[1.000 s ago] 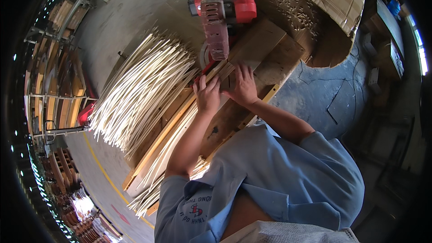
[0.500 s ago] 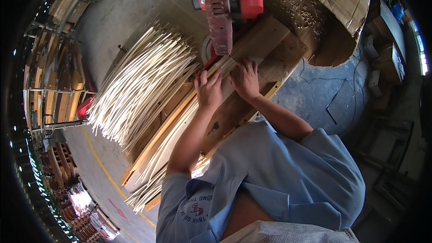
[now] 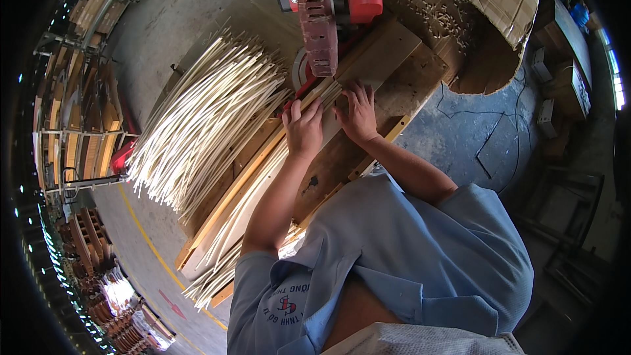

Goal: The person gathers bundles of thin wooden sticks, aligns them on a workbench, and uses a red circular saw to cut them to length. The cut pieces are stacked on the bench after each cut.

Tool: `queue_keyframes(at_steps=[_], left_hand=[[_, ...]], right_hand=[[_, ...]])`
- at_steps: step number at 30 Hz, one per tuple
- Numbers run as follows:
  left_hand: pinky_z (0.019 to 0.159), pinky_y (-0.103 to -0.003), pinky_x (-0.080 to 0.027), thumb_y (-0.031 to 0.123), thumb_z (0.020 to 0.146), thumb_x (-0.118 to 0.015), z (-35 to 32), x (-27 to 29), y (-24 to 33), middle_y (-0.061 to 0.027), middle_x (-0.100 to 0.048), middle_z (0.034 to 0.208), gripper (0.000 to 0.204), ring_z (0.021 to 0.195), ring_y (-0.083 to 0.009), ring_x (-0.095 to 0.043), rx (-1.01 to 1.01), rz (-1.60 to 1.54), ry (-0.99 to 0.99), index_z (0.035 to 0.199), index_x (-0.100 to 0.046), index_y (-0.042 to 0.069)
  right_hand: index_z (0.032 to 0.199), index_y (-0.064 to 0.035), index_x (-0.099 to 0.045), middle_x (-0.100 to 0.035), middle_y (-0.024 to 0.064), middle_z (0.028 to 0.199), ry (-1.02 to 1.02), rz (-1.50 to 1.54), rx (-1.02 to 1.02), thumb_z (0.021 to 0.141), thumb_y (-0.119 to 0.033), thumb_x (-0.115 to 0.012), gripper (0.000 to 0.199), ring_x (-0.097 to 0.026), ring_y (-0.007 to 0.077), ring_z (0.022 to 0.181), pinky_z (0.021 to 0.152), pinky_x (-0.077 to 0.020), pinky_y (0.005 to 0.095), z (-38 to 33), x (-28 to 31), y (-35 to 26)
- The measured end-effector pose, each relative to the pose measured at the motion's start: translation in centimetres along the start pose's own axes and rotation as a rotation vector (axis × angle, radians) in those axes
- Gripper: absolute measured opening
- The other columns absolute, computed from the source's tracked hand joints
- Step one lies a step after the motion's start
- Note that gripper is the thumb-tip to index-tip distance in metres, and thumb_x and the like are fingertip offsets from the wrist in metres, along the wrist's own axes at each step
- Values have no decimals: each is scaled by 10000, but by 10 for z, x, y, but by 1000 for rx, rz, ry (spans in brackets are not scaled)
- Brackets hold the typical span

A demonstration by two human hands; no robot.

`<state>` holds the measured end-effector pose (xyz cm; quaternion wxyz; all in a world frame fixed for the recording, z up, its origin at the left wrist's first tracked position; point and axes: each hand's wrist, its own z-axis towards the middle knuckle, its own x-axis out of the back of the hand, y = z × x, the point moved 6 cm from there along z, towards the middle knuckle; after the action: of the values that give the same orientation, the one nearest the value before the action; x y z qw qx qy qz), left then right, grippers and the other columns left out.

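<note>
A bundle of thin pale rods (image 3: 255, 187) lies lengthwise along a wooden fence (image 3: 227, 200) on the workbench, its far end under a miter saw (image 3: 317, 23). My left hand (image 3: 304, 133) is closed over the rods near the saw, fingers bent across them and against the fence; its thumb is hidden. On the other side of the rods, my right hand (image 3: 358, 113) rests with fingers stretched out, the fingertips beside the bundle close below the saw's guard. The blade itself is hidden by the dusty reddish guard.
A large heap of pale rods (image 3: 204, 125) lies left of the fence. At the far right of the bench, a cut-open cardboard box (image 3: 486, 59) holds many short cut pieces. Racks of wooden parts (image 3: 79, 105) stand at left; a cable (image 3: 486, 115) runs over the floor at right.
The saw sits very slightly higher and further left in the picture. My right hand's fingers have shifted a little; my left hand stays on the rods.
</note>
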<state>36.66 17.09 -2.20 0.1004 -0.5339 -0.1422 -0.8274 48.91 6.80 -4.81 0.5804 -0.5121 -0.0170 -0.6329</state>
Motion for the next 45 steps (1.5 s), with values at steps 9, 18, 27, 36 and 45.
queue_keyframes(at_steps=[9,18,27,36,45], left_hand=[[1075,-559,-411,131,905,-704,1,0,2,68,-708,1386,316,1317,-362,-529,-4,9,16,1207,-794,135],[1069,-557,-417,142,923,-689,1,2,2,59,-714,1382,301,1310,-368,-526,-17,22,28,1204,-796,115],[1097,-592,-398,127,900,-718,-1,-3,-1,83,-700,1411,365,1327,-380,-532,13,-6,9,1258,-785,148],[1095,-578,-400,125,901,-712,-1,-2,-1,79,-708,1399,370,1324,-375,-534,5,-5,5,1262,-785,150],[1091,-575,-402,126,901,-714,-1,-1,0,82,-710,1392,350,1323,-369,-533,2,-1,30,1242,-790,149]], right_hand=[[1342,-24,-571,-540,210,1457,25,-4,-23,842,-258,-822,607,-438,432,1453,1248,-270,604,0,1,1],[1361,-17,-579,-542,204,1473,-22,-43,21,854,-261,-808,608,-427,434,1460,1250,-275,591,1,0,-2],[1384,4,-592,-539,174,1504,-21,-82,14,892,-294,-779,606,-424,423,1461,1244,-283,582,3,2,-4],[1405,1,-596,-542,152,1507,-36,-98,9,899,-288,-769,608,-421,415,1461,1243,-284,574,4,1,-4],[1387,20,-611,-546,138,1499,-34,-78,39,909,-290,-744,585,-420,411,1464,1246,-272,596,4,1,-5]])
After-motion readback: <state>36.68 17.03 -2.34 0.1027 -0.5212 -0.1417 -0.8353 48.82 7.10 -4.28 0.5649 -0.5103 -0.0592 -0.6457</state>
